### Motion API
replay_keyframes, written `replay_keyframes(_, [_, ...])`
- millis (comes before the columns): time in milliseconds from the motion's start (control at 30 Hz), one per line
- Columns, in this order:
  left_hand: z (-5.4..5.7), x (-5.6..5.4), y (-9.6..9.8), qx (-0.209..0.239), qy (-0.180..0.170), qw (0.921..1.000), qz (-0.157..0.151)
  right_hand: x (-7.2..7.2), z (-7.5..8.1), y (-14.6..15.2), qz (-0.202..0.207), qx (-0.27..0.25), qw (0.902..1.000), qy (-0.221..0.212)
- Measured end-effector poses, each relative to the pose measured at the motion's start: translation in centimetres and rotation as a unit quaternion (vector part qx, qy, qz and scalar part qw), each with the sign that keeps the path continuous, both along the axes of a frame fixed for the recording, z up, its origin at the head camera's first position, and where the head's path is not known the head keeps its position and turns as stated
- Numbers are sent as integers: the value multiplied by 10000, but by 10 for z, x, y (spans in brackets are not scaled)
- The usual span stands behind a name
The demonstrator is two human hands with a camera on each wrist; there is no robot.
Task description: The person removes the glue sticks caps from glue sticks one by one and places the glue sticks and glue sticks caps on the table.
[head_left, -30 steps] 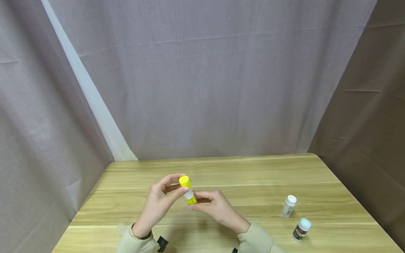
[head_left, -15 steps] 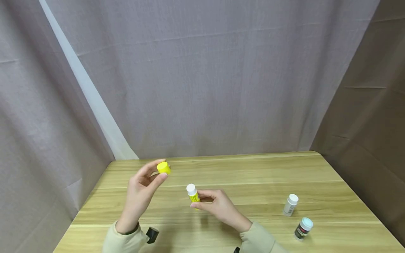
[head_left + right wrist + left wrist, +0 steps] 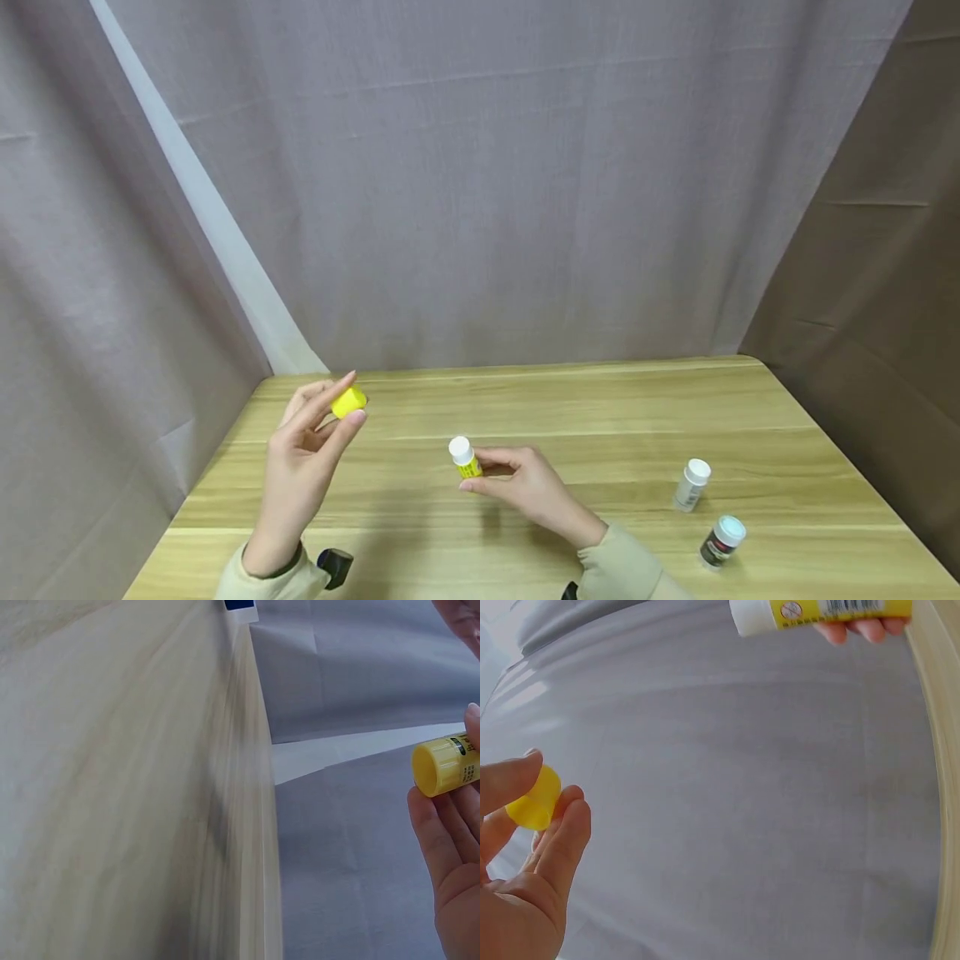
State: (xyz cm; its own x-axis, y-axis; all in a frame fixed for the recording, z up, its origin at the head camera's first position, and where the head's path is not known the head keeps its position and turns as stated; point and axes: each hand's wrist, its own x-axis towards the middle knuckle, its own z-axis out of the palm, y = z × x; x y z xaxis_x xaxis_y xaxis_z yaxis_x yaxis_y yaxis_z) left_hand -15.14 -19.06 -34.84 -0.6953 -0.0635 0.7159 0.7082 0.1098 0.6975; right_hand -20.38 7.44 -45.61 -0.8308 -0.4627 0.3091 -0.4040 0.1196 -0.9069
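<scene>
My left hand is raised above the left part of the table and pinches a yellow cap between thumb and fingers. In the left wrist view, that cap is apart from everything but the fingers. Nearer the middle, my right hand grips a yellow glue stick, its white end tilted up and to the left. The right wrist view shows the yellow base of the glue stick between thumb and fingers. A wide gap separates cap and stick.
On the right of the wooden table stand a white-capped bottle and a dark-labelled jar with a pale lid. Grey curtain hangs behind and at the left, darker cloth at the right.
The left hand has pulled the yellow cap off the glue stick and carried it left and away. The right hand keeps its grip on the stick, shifting slightly right.
</scene>
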Motion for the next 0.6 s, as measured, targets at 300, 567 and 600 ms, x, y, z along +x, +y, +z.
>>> replay_keyframes(300, [6, 16, -32, 257, -556, 9954, 732, 2, 3, 6, -81, -36, 9999, 96])
replay_keyframes(567, [11, 29, -60, -678, -599, 9813, 1701, 4, 5, 13, -176, -40, 9998, 67])
replay_keyframes(600, [11, 32, -64, -860, -652, 9770, 1837, 5, 6, 14, -188, -38, 9998, 70])
